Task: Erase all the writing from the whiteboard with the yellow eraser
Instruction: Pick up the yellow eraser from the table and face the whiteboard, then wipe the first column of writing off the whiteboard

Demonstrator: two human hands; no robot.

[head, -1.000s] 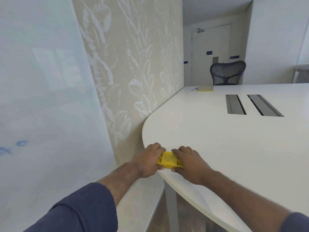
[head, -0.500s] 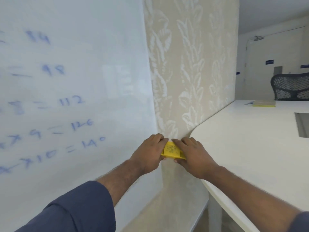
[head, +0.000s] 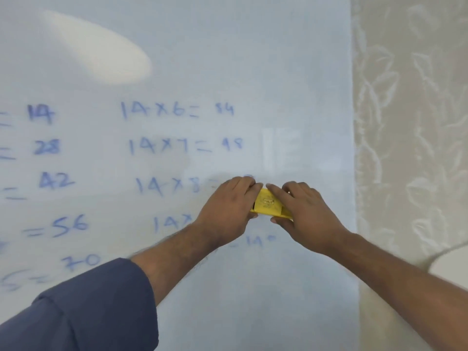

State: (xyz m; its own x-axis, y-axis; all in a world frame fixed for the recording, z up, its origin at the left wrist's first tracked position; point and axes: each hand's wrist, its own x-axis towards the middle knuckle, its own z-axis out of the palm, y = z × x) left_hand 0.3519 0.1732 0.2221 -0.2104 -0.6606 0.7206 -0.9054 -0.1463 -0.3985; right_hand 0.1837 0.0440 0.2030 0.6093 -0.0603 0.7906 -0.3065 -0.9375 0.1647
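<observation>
The whiteboard [head: 228, 59] fills most of the view and carries blue handwritten multiplication lines [head: 177, 111] in two columns. A small yellow eraser [head: 267, 203] is held between both hands in front of the board, near the right end of the "14 x 8" line. My left hand [head: 228, 211] grips its left end and my right hand [head: 306, 211] grips its right end. My hands hide parts of the lower lines. Whether the eraser touches the board cannot be told.
Beige wallpaper with a pale leaf pattern [head: 410, 122] borders the board on the right. A curved corner of the white table [head: 450, 264] shows at the lower right edge. A light reflection [head: 101, 51] lies on the board's upper left.
The view has swung left from the table to the whiteboard. Both hands have carried the eraser off the table edge and up in front of the writing.
</observation>
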